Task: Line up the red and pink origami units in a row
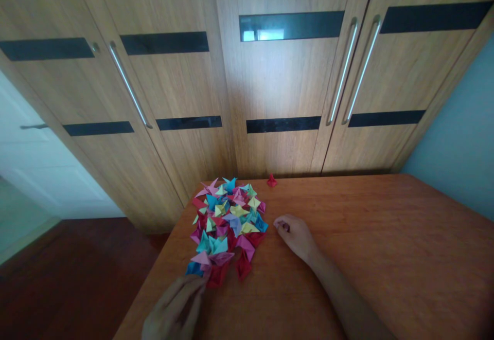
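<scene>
A heap of folded paper origami cranes (231, 221) in red, pink, blue, teal, yellow and lilac lies on the left part of the wooden table. At the heap's near left corner is my left hand (175, 306), its thumb and fingers pinched together at a pink origami crane (206, 262). A blue piece (195, 268) and a red piece (218, 274) lie right beside those fingertips. My right hand (296, 234) rests on the table just right of the heap, apart from it. Its fingers are curled in, and nothing shows in them.
A single small red folded piece (272, 180) sits near the table's far edge, away from the heap. The brown table top (366, 237) stretches to the right. Behind it stands a wooden wardrobe (281, 83) with metal handles. A white door (50, 165) is at the left.
</scene>
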`<state>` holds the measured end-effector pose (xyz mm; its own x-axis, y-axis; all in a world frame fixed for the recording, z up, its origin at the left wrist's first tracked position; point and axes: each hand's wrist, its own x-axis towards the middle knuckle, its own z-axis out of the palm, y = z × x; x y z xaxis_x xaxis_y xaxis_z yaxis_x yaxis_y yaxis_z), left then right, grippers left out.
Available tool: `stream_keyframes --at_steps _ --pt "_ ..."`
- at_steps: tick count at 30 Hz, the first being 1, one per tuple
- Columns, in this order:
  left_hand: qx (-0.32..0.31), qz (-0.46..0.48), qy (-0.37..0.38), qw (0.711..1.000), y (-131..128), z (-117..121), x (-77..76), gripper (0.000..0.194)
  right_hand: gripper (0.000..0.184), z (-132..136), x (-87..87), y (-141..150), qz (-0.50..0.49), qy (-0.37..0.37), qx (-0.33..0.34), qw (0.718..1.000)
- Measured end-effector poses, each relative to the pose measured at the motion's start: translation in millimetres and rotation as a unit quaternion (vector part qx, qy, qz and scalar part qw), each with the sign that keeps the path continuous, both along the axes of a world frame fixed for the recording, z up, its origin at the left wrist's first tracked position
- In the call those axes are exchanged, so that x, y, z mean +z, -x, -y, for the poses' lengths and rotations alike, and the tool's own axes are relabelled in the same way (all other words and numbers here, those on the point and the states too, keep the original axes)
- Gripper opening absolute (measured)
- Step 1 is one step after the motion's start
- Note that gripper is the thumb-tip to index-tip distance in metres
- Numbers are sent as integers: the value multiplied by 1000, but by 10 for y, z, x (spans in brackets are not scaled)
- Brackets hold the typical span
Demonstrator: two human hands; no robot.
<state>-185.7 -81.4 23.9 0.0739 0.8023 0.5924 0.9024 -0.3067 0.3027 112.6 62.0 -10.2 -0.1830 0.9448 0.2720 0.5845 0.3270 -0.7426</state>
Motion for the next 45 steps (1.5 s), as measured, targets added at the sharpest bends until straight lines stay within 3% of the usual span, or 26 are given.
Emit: stream_keyframes --at_steps 4,9,14,19,24,32,36,38,40,43,45 --pt "1 44 -6 999 -165 -61 153 21 22 42 89 55 -155 55 6 986" --pt "-44 96 24 994 -467 -293 259 18 33 202 276 159 -332 154 126 922" --pt "-107 105 83 985 -752 -526 325 15 39 257 296 209 -353 183 170 902" --pt "-177 104 114 972 -928 -684 373 15 37 204 258 180 -368 184 139 901" --pt "-201 145 150 957 -1013 -800 436 14 29 139 184 159 -417 186 107 883" --pt "-222 327 290 872 -1100 -903 404 19 26 110 226 102 -489 216 104 839" --pt "-221 337 289 868 -1141 -1001 448 19 28 93 238 89 -512 209 85 829" --pt "-228 316 275 879 -1164 -1095 496 18 31 51 204 66 -514 193 58 834" --pt "-237 282 249 896 -1199 -1233 550 19 34 -3 148 33 -490 164 12 856" --pt "-239 205 182 932 -1298 -1531 616 17 32 -58 63 2 -363 80 -57 926" --pt "-231 142 130 954 -1402 -1772 631 13 26 -52 25 20 -241 12 -62 969"
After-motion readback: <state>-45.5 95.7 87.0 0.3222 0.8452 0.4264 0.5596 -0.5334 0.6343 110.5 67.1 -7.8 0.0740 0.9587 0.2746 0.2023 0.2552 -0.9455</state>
